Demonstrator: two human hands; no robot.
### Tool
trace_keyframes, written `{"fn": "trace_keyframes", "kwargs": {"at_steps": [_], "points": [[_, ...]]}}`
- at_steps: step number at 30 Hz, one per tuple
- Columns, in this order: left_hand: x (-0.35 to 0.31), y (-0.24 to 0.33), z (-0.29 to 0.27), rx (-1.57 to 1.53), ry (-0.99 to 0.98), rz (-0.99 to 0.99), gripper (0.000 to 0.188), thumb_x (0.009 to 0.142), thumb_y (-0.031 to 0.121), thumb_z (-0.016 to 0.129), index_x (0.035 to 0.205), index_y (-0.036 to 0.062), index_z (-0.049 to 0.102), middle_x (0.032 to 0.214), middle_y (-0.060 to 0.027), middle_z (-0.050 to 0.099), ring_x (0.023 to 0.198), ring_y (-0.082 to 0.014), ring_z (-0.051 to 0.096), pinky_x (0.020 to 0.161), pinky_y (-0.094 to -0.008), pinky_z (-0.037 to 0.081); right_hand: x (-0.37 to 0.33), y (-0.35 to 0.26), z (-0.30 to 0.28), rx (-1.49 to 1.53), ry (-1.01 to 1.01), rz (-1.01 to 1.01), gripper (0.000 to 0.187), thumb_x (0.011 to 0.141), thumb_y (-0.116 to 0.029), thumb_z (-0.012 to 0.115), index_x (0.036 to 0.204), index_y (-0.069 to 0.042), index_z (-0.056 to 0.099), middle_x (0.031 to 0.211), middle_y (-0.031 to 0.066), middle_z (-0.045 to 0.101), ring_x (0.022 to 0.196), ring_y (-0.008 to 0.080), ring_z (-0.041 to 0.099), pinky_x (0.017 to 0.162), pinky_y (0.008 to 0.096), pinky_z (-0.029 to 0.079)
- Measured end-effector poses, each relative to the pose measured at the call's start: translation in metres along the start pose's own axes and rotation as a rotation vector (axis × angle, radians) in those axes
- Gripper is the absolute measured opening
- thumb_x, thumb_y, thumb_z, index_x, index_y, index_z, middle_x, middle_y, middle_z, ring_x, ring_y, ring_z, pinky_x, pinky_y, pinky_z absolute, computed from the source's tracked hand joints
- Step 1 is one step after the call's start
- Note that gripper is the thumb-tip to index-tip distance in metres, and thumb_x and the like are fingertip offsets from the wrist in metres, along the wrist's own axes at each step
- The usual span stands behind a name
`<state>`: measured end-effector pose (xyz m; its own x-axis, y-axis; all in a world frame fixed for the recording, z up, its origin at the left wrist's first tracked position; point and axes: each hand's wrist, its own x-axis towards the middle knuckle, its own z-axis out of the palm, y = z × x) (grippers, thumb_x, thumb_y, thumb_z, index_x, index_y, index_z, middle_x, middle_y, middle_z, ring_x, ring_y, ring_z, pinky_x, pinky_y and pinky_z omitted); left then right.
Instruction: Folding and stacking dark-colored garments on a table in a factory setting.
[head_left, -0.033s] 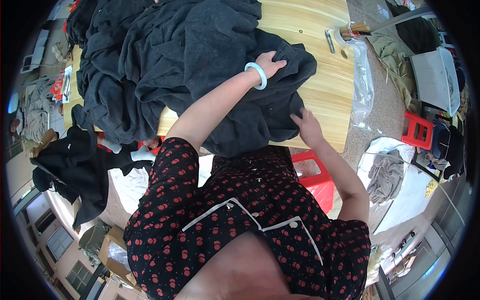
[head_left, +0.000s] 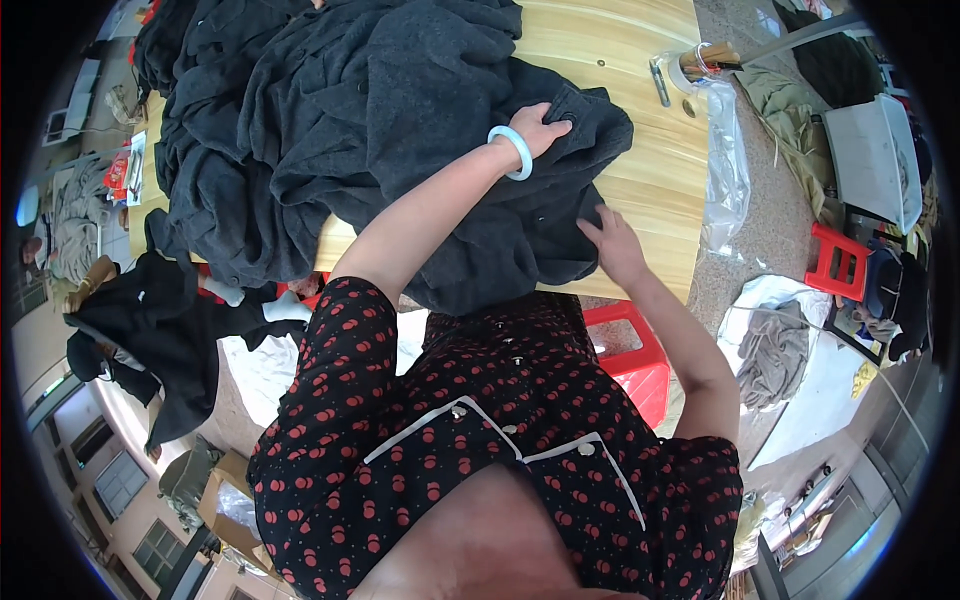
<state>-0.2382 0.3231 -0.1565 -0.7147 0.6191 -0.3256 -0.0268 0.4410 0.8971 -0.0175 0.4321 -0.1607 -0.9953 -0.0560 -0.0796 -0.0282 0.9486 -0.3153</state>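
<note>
Across the table lies a heap of dark charcoal garments [head_left: 330, 130] in thick fabric, with small dark buttons showing here and there. My left hand [head_left: 540, 130], a pale bangle [head_left: 512, 152] at its wrist, is closed on the near garment [head_left: 500, 240] by its right end, thumb on top. The fingers underneath are partly hidden by the fabric. Lower down, my right hand [head_left: 618, 248] is at the same garment's right edge, thumb and fingers apart. Whether its fingertips touch the fabric is hard to tell.
The wooden table [head_left: 655, 150] carries a marker-like tube [head_left: 660, 84] and a holder of tools [head_left: 700, 65] at the right. Clear plastic [head_left: 727, 165] hangs off that edge. Red stools [head_left: 838, 262] stand nearby. A person in black [head_left: 160, 330] sits at the left.
My right hand has shifted slightly upward along the garment's edge. The left hand stays in the same place on the fabric.
</note>
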Motion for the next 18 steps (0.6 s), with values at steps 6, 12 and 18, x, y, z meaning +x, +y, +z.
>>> {"fn": "trace_keyframes", "kwargs": {"at_steps": [6, 12, 18], "points": [[-0.014, 0.029, -0.001, -0.06, 0.011, -0.051, 0.04, 0.077, 0.023, 0.057, 0.105, -0.005, 0.053, 0.103, -0.0135, 0.057, 0.095, -0.0202, 0.054, 0.084, -0.0264, 0.039, 0.056, 0.044, 0.008, -0.125, -0.159, -0.246, 0.012, 0.071, -0.008, 0.046, 0.079, -0.006, 0.056, 0.089, 0.0112, 0.048, 0.091, 0.0255, 0.046, 0.079, 0.0347, 0.039], [-0.008, 0.022, -0.002, -0.299, 0.036, -0.052, 0.037, 0.078, 0.027, 0.057, 0.099, -0.0035, 0.056, 0.093, -0.0098, 0.061, 0.086, -0.0152, 0.056, 0.078, -0.0249, 0.042, 0.031, 0.069, -0.028, 0.105, -0.094, -0.302, 0.013, 0.065, -0.003, 0.055, 0.077, -0.004, 0.054, 0.092, 0.0107, 0.052, 0.098, 0.0277, 0.046, 0.083, 0.0366, 0.039], [-0.025, 0.063, 0.013, -0.165, -0.115, 0.114, 0.036, 0.074, 0.031, 0.059, 0.091, -0.0016, 0.06, 0.085, -0.0148, 0.062, 0.08, -0.0234, 0.058, 0.073, -0.03, 0.043, 0.01, 0.006, -0.132, 0.305, 0.198, -0.354, 0.007, 0.074, -0.008, 0.057, 0.078, -0.004, 0.053, 0.086, 0.0103, 0.056, 0.089, 0.0289, 0.052, 0.079, 0.0377, 0.041]]}}
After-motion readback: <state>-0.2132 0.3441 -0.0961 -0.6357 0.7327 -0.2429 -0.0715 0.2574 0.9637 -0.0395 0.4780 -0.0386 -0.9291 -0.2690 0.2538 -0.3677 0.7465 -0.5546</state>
